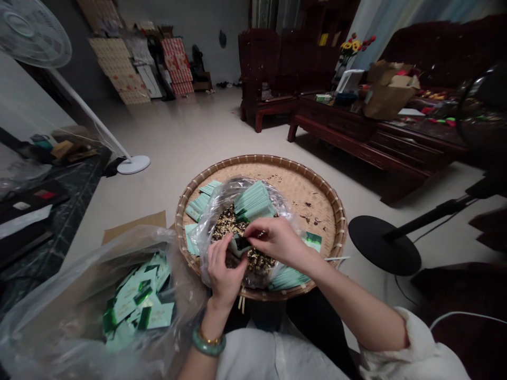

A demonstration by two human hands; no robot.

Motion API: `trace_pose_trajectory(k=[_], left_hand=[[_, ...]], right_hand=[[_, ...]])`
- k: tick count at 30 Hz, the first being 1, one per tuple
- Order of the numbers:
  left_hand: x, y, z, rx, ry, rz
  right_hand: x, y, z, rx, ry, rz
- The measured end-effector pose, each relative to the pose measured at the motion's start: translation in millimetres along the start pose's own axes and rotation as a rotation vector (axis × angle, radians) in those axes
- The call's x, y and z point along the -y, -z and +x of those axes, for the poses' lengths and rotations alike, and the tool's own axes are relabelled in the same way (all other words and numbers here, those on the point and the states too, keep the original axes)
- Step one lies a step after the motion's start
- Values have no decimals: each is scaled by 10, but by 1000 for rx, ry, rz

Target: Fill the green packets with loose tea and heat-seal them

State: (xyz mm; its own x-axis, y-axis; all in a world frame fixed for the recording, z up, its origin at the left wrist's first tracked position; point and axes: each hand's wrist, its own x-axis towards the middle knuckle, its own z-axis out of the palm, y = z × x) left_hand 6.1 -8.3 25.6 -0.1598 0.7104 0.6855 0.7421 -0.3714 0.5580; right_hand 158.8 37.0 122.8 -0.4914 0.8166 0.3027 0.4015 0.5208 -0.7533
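My left hand, with a green bangle on its wrist, curls its thumb and fingers round the edges of a small packet whose dark mouth faces up. My right hand is closed in a pinch right at that mouth; what its fingertips hold is too small to make out. Both hands are over a clear plastic bag of dried, brown-and-pale loose leaves. A stack of pale green packets lies on the leaves. The bag rests in a round woven bamboo tray.
More green packets lie along the tray's left side, and others at its front right. A large plastic bag at left holds many green-and-white packets. Fan bases stand on the floor; a dark wooden table is at right.
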Motion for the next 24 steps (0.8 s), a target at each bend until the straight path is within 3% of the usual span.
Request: trace_pose_trajectory(k=[7, 10, 14, 16, 19, 24], left_hand=[[7, 47, -10, -21, -61, 15], [8, 54, -25, -17, -92, 17], [22, 34, -47, -2, -128, 8], [25, 26, -49, 14, -134, 7], [17, 27, -33, 23, -114, 14], [3, 15, -2, 11, -9, -15]], right_hand=[[52, 186, -9, -175, 60, 20], [57, 201, -25, -95, 76, -73], [71, 62, -59, 87, 141, -150], [60, -22, -59, 93, 175, -171], [18, -63, -32, 15, 189, -133], [-13, 48, -20, -204, 108, -80]])
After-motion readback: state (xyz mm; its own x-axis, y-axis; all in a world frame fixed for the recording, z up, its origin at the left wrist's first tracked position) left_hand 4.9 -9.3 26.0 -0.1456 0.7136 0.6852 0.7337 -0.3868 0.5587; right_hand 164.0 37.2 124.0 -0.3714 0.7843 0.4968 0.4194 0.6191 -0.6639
